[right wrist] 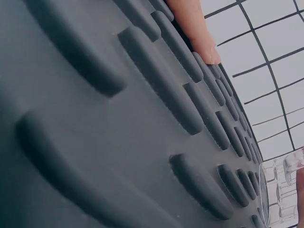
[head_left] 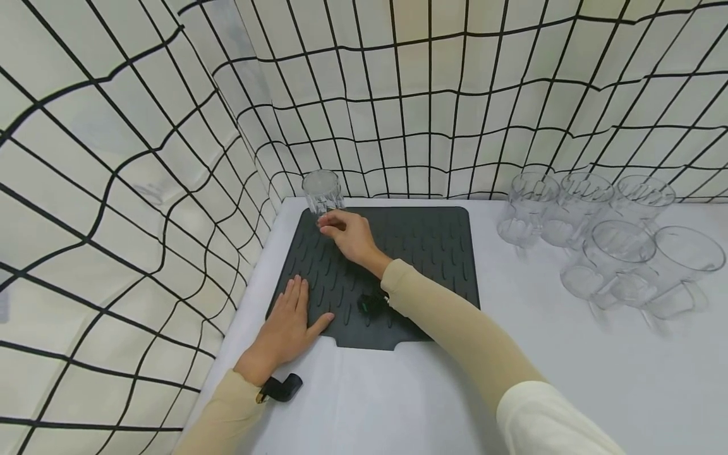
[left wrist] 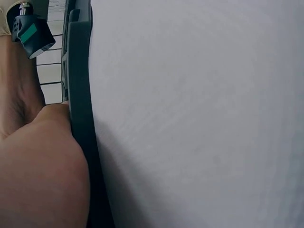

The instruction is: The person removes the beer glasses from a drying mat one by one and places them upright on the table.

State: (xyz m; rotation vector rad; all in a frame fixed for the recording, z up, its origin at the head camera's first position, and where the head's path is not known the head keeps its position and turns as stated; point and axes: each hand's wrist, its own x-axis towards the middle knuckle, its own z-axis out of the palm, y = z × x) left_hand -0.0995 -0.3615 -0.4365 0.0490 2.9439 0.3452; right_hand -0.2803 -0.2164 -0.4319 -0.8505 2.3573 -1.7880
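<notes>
A clear glass mug (head_left: 321,193) stands at the far left corner of a dark grey ridged mat (head_left: 409,240). My right hand (head_left: 352,239) reaches over the mat and pinches the near side of the mug with thumb and fingers, seemingly at its handle. In the right wrist view only part of the mug (right wrist: 280,190) shows, at the lower right edge beside a finger. Flat on the mat's near left corner rests my left hand (head_left: 287,325), fingers straight and thumb spread. The left wrist view catches part of that hand (left wrist: 42,175) against the mat's edge.
Several clear glass mugs (head_left: 620,246) with handles stand grouped on the white table (head_left: 529,373) to the right. A black wire grid (head_left: 398,114) rises behind the mat, and another grid side (head_left: 165,253) runs along the left.
</notes>
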